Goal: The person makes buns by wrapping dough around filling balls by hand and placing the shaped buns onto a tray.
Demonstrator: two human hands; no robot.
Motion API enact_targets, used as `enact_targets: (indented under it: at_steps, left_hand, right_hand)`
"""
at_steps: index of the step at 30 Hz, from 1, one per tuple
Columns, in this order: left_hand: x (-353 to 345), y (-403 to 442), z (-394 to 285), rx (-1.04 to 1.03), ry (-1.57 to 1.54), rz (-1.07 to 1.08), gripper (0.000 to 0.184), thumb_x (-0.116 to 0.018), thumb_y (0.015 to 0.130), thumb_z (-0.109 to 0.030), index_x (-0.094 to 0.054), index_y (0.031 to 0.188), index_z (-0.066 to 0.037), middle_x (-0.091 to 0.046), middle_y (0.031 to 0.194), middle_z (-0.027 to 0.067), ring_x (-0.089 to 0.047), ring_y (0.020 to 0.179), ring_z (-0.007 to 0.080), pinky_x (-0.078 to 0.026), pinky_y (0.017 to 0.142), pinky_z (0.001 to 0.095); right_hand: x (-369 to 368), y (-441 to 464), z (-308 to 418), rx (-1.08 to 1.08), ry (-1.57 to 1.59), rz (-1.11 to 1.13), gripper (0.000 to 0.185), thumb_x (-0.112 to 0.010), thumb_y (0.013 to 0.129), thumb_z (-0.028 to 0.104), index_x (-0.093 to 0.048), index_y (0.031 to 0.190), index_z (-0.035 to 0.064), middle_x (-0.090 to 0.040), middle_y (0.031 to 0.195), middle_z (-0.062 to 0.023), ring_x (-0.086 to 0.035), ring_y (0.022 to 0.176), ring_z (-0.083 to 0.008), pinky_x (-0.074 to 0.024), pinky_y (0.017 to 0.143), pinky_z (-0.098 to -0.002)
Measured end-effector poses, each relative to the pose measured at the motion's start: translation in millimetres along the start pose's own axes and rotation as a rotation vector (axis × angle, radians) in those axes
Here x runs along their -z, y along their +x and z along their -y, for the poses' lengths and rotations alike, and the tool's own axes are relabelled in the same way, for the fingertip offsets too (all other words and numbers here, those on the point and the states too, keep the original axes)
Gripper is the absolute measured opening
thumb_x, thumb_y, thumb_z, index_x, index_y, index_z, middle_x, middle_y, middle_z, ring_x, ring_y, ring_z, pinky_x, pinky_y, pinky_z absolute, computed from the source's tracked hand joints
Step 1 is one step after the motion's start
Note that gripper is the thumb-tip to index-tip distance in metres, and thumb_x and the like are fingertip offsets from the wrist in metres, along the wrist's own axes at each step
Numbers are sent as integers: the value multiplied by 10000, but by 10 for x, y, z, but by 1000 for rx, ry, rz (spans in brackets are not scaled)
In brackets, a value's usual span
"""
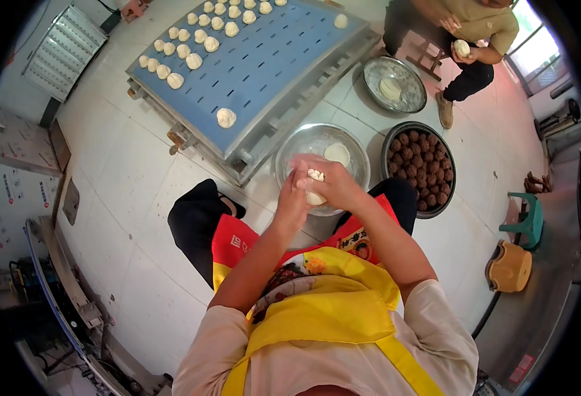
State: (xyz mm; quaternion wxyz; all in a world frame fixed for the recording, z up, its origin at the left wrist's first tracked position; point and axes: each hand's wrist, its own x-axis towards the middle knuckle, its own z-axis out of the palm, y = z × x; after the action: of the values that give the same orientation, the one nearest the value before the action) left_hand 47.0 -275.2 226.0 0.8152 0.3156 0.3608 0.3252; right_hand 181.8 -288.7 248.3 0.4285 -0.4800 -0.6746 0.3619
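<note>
Above the near metal bowl point(356, 177), a white stuffed dough bun point(314, 197) is between my two hands. My left hand point(294, 187) is closed around its left side, with the fingertips smeared by motion. From the right, my right hand point(336, 182) wraps over the bun, and pleated dough shows between the fingers. A flat round dough wrapper point(336, 154) lies in the bowl just beyond my hands. To the right of the bowl is a dark-rimmed basin point(386, 156) holding many brown filling balls point(422, 162).
A blue slotted tray point(264, 66) on a metal frame carries rows of buns. Another metal bowl point(409, 72) with wrappers stands farther back. At the upper right a seated person point(482, 30) holds a bun. A green stool point(526, 221) and a yellow stool point(509, 267) are at the right.
</note>
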Motion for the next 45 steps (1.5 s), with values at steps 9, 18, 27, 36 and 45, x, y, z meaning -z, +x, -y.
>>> enact_targets:
  at_steps: [9,18,27,36,45]
  left_hand:
    - [39,-9,-65,19,47,103,609,-361,947,-581,-408,1301,-88,-555,1166,107,-606,1035,226,-566,769,386]
    - [82,-18,47,34,-7,-3,585,-357,946,-587,-442,1275,-111,-544,1199,83,-588,1065,208,-548,779,379]
    - [187,116,209,-201,-27,-218,535,-390,960,-543,-494,1201,-77,-599,1035,72,-619,939,179,-535,731,305]
    - [351,209,308,-424,176,-311,509,-366,979,-513,-519,1153,-59,-597,1000,72,-611,832,162,-523,694,286]
    - [491,33,60,4,-318,426,497,-401,964,-505,-435,1296,-137,-567,1181,108,-610,988,231,-526,745,365]
  right_hand:
    - [-11,2,-12,58,73,-38,351,-638,859,238,-619,1135,22,-664,1058,-122,-605,1046,-268,-392,994,-355]
    - [-38,-5,48,-154,189,45,335,-625,875,268,-630,1086,9,-664,1057,-126,-602,1051,-277,-355,1041,-429]
    - [-100,12,-31,148,-296,-162,493,-683,807,366,-551,1174,65,-653,1015,-145,-612,983,-325,-418,960,-448]
    - [-85,42,-6,236,-699,-145,241,-644,830,310,-524,818,100,-588,687,-63,-590,584,-279,-457,492,-382]
    - [203,131,130,380,-614,-33,137,-620,830,193,-547,828,78,-569,742,-90,-600,675,-290,-473,565,-376]
